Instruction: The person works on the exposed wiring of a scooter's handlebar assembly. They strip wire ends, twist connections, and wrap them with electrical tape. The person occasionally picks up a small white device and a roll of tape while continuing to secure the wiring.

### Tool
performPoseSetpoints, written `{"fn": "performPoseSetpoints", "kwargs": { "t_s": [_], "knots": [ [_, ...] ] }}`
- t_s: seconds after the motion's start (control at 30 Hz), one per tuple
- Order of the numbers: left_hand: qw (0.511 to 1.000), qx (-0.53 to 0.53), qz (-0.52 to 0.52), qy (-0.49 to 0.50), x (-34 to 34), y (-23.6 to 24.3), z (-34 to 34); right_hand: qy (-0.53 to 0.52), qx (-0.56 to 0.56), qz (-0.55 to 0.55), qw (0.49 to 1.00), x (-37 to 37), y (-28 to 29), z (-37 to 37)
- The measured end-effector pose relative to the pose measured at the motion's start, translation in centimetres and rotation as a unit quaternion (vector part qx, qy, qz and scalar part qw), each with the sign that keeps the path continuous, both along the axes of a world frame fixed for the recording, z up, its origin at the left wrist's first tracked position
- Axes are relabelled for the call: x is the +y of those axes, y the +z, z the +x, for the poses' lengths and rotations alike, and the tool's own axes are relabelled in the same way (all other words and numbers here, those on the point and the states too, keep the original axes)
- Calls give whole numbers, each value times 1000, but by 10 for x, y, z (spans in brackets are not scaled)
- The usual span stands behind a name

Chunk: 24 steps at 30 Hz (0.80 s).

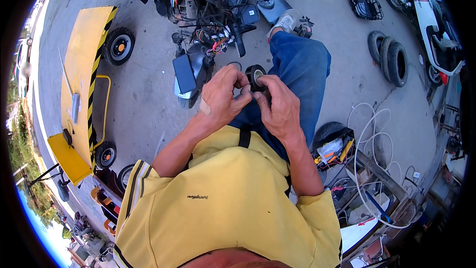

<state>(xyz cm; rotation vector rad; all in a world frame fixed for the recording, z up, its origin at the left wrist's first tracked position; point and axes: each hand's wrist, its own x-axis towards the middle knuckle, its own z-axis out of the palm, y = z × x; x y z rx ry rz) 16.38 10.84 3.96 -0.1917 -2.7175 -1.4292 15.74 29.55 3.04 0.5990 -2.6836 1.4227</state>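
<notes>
Hands: both are raised in front of the chest; the left hand (221, 100) and the right hand (278, 106) close their fingers around a roll of black tape (256, 77), which sits between the fingertips above the knee.
Grip: the fingers are curled tight on the roll, not open.
Advice: it seems the loose end is being searched for; a nail should find the edge and peel slowly, with the roll kept steady.
Near: a yellow shirt and a leg in blue jeans (297, 69).
Ground: grey concrete floor (144, 94), no surface in use.
Farther: an opened scooter with loose wires (213, 20), a yellow ramp (82, 69), spare tyres (389, 59), white hoses (367, 129).
</notes>
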Motion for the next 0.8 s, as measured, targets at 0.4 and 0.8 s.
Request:
{"fn": "performPoseSetpoints", "kwargs": {
  "t_s": [0.4,0.8],
  "knots": [
    [988,-51,114,-86,-10,-1,8,-33,-42,4,999,0,0,-9],
    [980,141,132,-47,5,-23,-5,-51,-49,-23,997,-4,15,-13]
  ]
}}
